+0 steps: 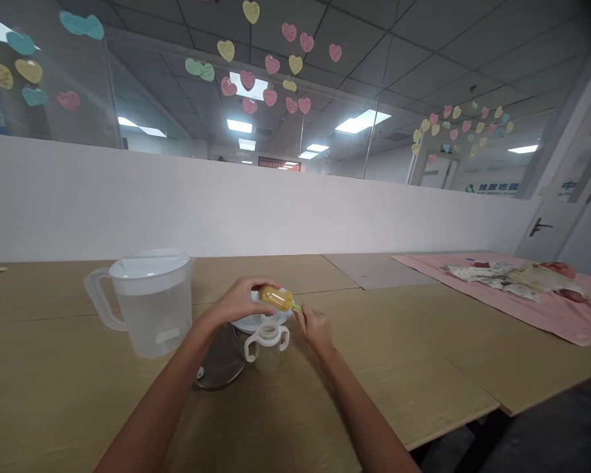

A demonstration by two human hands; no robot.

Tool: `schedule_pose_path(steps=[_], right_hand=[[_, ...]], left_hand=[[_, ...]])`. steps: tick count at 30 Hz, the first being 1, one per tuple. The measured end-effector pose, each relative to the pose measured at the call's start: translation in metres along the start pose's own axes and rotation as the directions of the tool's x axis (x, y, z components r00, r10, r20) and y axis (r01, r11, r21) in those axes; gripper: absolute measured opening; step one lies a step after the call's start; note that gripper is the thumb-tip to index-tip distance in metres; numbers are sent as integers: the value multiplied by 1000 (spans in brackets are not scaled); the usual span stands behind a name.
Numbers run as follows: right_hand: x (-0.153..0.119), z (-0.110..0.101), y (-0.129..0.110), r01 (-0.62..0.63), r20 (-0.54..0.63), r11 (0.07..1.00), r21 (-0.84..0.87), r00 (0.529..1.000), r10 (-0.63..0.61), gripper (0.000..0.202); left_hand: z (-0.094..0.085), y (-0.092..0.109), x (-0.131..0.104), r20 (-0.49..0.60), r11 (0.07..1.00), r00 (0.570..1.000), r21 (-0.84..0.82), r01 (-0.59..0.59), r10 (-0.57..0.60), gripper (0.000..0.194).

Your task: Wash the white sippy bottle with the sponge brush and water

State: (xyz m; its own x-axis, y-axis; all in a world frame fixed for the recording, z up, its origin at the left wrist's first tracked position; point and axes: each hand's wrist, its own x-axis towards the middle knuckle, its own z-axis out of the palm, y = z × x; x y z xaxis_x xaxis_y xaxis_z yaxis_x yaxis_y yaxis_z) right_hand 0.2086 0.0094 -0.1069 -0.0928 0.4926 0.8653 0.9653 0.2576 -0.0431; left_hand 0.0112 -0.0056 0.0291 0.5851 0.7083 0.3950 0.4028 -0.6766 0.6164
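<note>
My left hand (240,301) is closed around a small clear bottle (274,297), yellow-orange inside and tipped on its side. With pinched fingers, my right hand (316,332) grips a thin green handle (297,307) at the bottle's right end; what the handle's far end looks like is unclear. Just below stands a clear baby bottle (268,351) with two white side handles and an open top. Behind it lies a white dish (249,323), partly covered by my left hand. A round glass lid (221,361) rests flat beside the baby bottle, partly behind my left forearm.
A large translucent pitcher (157,305) with liquid and a lid stands at the left. A pink cloth (546,315) with a clothed doll-like figure (526,277) covers the table's right end. A grey mat (374,270) lies at the back, before a white wall (251,213).
</note>
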Motion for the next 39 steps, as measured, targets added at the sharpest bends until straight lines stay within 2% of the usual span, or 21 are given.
schedule_pose_path(steps=[3, 6, 10, 12, 14, 17, 20, 23, 25, 27, 30, 32, 34, 37, 39], right_hand=[[0, 5, -9, -79, 129, 997, -14, 988, 81, 45], [-3, 8, -15, -45, 193, 999, 26, 980, 39, 45], [-7, 5, -12, 96, 104, 988, 119, 989, -109, 49], [-8, 2, -10, 124, 27, 985, 124, 991, -128, 50], [-6, -3, -10, 98, -4, 989, 111, 995, -98, 50], [-2, -6, -15, -34, 68, 997, 76, 997, 29, 47], [-1, -5, -22, -111, 164, 992, 62, 981, 100, 44], [-4, -2, -25, -33, 163, 993, 111, 986, 14, 44], [-7, -1, -23, 63, 100, 985, 163, 992, -80, 46], [-8, -2, -21, 114, 24, 974, 194, 992, -121, 48], [-5, -6, -21, 29, -13, 984, 174, 1000, -27, 50], [-2, -8, -23, -68, 15, 989, 134, 998, 66, 49], [-1, -8, -26, -112, 57, 988, 105, 993, 107, 48], [-4, -6, -27, -45, 95, 990, 134, 995, 32, 48], [-6, -5, -26, 23, 81, 983, 180, 996, -38, 50]], left_hand=[[-3, -2, 0, 30, 1000, 999, -19, 19, -19, 45], [-6, 2, -1, 52, 998, 999, -55, -9, 12, 45], [-9, 4, -2, 64, 986, 998, -164, -8, 19, 52], [-9, -2, -2, 87, 975, 996, -220, 13, 7, 56], [-9, -9, -2, 124, 970, 992, -241, 41, -12, 57], [-7, -17, -1, 104, 978, 993, -193, 79, -60, 54], [-6, -13, -1, 81, 986, 996, -154, 61, -49, 51], [-8, 0, -3, 101, 986, 995, -165, 18, -1, 53], [-10, 7, -4, 92, 986, 996, -165, 17, -2, 55], [-11, 10, -5, 70, 988, 997, -152, 30, -20, 54], [-8, 10, -5, 53, 991, 998, -131, 30, -23, 52], [-5, 10, -4, 57, 992, 998, -125, 12, -5, 52], [-3, 12, -3, 61, 993, 998, -114, -10, 17, 51], [-3, 16, -3, 46, 996, 998, -81, -36, 40, 50], [-5, 17, -4, 39, 996, 998, -76, -39, 42, 51]])
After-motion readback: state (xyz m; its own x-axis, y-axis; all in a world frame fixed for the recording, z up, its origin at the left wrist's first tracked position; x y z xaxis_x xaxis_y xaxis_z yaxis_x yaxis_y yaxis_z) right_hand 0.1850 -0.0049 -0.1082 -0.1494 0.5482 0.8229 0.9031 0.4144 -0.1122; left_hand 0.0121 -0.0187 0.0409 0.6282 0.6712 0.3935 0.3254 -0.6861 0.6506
